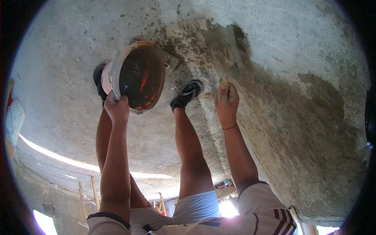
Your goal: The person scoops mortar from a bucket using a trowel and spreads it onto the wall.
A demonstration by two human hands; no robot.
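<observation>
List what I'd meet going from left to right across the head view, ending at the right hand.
Pale panel → left shoe → bucket, held at its rim by the left hand → right shoe → right hand.

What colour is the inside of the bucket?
The bucket is dark brown inside with orange-red streaks; the head view shows it best.

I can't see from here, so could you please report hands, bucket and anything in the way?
Left hand gripping tilted bucket by its rim. Right hand closed on blurred item. Bucket partly hiding left shoe.
</observation>
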